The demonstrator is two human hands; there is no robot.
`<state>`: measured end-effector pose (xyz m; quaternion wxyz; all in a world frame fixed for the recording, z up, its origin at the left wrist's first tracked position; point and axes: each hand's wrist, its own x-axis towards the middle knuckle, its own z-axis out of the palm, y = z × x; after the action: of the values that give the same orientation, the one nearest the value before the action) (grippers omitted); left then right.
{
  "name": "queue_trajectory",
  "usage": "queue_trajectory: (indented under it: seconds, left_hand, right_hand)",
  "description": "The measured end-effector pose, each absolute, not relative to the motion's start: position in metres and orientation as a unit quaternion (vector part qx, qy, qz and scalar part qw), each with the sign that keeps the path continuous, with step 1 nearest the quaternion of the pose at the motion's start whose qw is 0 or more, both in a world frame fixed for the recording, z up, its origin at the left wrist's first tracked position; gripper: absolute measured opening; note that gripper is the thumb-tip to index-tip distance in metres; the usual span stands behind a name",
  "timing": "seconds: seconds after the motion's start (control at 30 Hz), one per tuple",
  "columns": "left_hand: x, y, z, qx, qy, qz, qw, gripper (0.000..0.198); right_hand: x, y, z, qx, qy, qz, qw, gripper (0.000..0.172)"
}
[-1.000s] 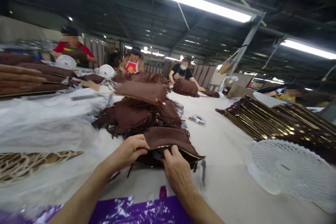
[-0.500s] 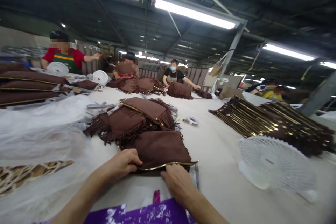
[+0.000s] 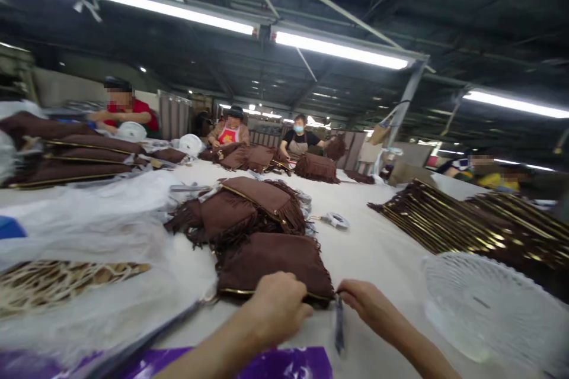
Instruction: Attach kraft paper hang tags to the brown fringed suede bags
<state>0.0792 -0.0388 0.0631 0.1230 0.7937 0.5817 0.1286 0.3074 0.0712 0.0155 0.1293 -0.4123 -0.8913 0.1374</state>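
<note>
A brown fringed bag (image 3: 271, 257) lies on the table with its gold zipper (image 3: 237, 292) along the edge facing me. My left hand (image 3: 280, 308) is closed at that zipper edge, right of its middle; what the fingertips pinch is hidden behind the hand. At the bag's right corner, my right hand (image 3: 362, 299) pinches the zipper end between thumb and fingers. A wrapped grey strap (image 3: 339, 328) hangs just below it. Another long wrapped strap (image 3: 151, 337) runs from the bag's left corner toward me. Behind sit stacked brown fringed bags (image 3: 240, 204).
Gold-zippered bags (image 3: 440, 222) stand in a row at right, behind a clear ribbed plastic basket (image 3: 484, 302). Clear plastic sheeting (image 3: 120, 219) and purple plastic (image 3: 288, 364) lie left and in front. Flat brown bags (image 3: 89, 157) are piled far left. Several co-workers stand across the table.
My left hand has moved right along the zipper edge from the bag's left part. The right hand has shifted from the zipper to the bag's right corner. The view has turned slightly left.
</note>
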Motion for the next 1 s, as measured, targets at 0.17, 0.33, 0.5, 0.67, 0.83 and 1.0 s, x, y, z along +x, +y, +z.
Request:
queue_trajectory:
  seconds: [0.17,0.33,0.5,0.67,0.83,1.0]
  left_hand:
    - [0.151,-0.018,0.057,0.718,0.645,0.191,0.179,0.047]
    - [0.163,-0.005,0.043,0.709,0.663,0.176,0.167,0.034]
    - [0.153,-0.007,0.041,0.733,0.647,0.162,0.132,0.032]
    - [0.148,-0.008,0.050,0.766,0.624,0.134,0.081,0.034]
    - [0.150,-0.001,0.059,0.788,0.606,0.102,0.041,0.018]
    - [0.128,-0.005,0.058,0.802,0.591,0.092,0.006,0.019]
  right_hand:
    - [0.304,0.069,0.029,-0.424,-0.802,0.377,0.187,0.029]
    - [0.304,0.059,0.024,-0.411,-0.763,0.439,0.235,0.031]
    - [0.311,0.063,0.018,-0.416,-0.781,0.392,0.252,0.026]
    - [0.305,0.067,0.016,-0.417,-0.758,0.417,0.278,0.034]
    - [0.301,0.065,0.022,-0.391,-0.788,0.385,0.280,0.023]
    - [0.308,0.067,0.022,-0.401,-0.762,0.405,0.306,0.019]
